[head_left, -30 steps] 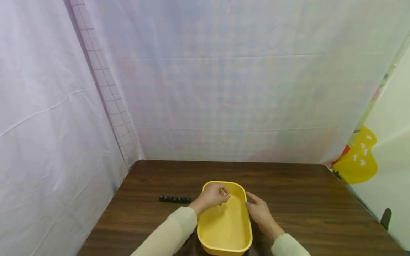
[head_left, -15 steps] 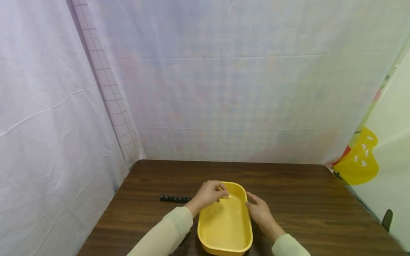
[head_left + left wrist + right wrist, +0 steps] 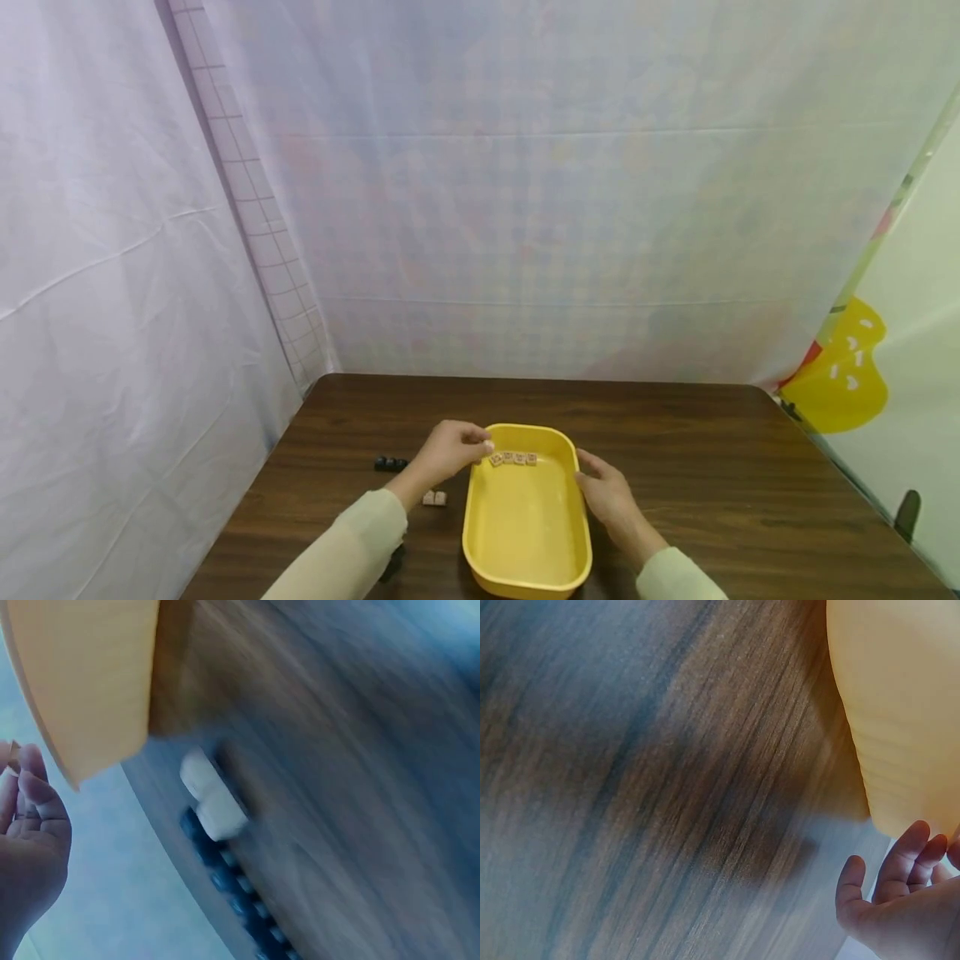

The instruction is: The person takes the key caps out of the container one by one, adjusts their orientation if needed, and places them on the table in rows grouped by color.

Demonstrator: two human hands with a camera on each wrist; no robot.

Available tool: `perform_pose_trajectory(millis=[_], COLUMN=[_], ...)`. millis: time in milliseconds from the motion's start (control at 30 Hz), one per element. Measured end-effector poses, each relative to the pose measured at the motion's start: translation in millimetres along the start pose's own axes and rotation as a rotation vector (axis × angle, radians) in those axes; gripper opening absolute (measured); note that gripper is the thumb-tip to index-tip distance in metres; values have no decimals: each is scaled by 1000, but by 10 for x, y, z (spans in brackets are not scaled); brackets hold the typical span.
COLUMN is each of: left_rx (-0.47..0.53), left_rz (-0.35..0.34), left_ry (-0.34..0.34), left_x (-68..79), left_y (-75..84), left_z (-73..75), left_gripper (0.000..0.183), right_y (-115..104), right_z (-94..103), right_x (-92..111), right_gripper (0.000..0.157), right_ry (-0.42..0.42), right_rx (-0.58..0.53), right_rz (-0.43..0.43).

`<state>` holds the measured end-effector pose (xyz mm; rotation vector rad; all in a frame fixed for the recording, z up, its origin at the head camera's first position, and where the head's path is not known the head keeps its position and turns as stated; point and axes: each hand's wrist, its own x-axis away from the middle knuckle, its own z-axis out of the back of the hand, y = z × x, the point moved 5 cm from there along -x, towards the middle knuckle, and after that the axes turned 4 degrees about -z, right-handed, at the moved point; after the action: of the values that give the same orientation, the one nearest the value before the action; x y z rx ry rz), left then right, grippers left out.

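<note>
My left hand (image 3: 447, 450) reaches over the left rim of a yellow plastic tub (image 3: 528, 533), near its far end. Its thumb and fingertip pinch a small beige block (image 3: 14, 756), mostly covered by the fingers. Inside the tub, several similar small square blocks (image 3: 519, 458) with reddish marks stand in a row along the far end. My right hand (image 3: 611, 498) holds the tub's right rim from outside, thumb at the edge. In the right wrist view, curled fingers (image 3: 904, 859) lie against the tub's outer wall.
Two pale blocks (image 3: 434, 498) lie on the dark wooden table (image 3: 697, 467) left of the tub. A row of black blocks (image 3: 390, 463) is partly hidden behind my left wrist. Another black object (image 3: 393, 563) shows beside my left sleeve. White curtains hang behind and at the left.
My left hand has moved left from the tub's far interior to its left rim, leaving a block there. The row of blocks and two table blocks are uncovered. My right hand stays put.
</note>
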<state>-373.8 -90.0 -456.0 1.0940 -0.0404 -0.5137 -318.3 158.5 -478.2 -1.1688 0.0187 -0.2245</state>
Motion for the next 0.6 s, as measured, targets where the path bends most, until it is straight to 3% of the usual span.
perform_pose_trajectory(millis=[433,600], left_rx=[-87,-136], left_rz=[-5,4], left_ry=[100,79], left_x=[463,638], left_y=[-454,-622], left_z=[536,644], left_gripper=[18,16], right_y=[7,14], right_z=[-9,-9], right_x=[0,-4], right_gripper=[48,48], right_ry=[5,2], right_rx=[-10,-3], right_rz=[8,4])
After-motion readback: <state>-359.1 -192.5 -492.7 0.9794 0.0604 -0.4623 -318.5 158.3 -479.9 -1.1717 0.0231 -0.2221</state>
